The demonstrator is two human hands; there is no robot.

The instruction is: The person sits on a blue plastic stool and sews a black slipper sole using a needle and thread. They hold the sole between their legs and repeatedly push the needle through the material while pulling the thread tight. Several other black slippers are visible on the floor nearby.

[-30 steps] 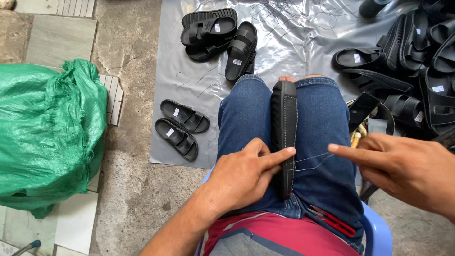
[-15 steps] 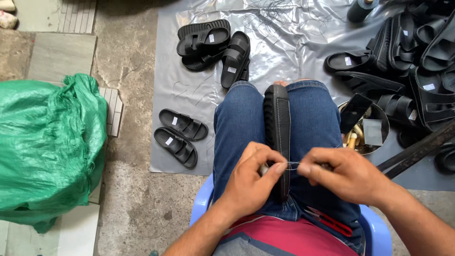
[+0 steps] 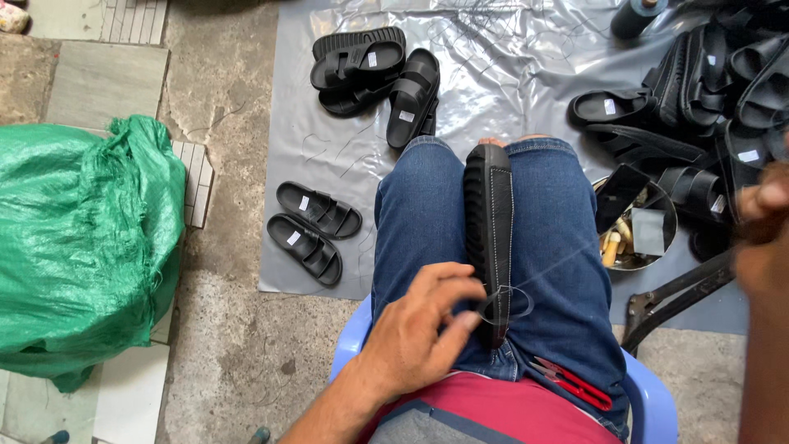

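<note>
Black sandal sole (image 3: 488,238) stands on its edge, clamped between the person's 2 knees in blue jeans (image 3: 567,271), its length running away from the body. A thin thread (image 3: 552,267) runs from a small loop at the sole's near end up and to the right, pulled taut toward the right hand (image 3: 763,238), which is raised at the frame's right edge and blurred; I cannot tell whether its fingers are closed on the thread. The left hand (image 3: 415,329) rests on the left thigh, its fingertips (image 3: 470,319) brought together right at the loop beside the sole; whether they pinch the thread itself is too fine to see.

Red-handled snips (image 3: 571,382) lie on the lap near the red shirt hem. The person sits on a light blue plastic stool (image 3: 649,403). A clear plastic sheet (image 3: 509,74) covers the concrete floor ahead, bearing 2 finished black sandals (image 3: 316,226) side by side, another small heap of black sandals (image 3: 374,70) farther off, and a big pile (image 3: 707,90) at right. A round metal bowl (image 3: 641,226) sits by the right knee. A green woven sack (image 3: 78,247) bulges at left.
</note>
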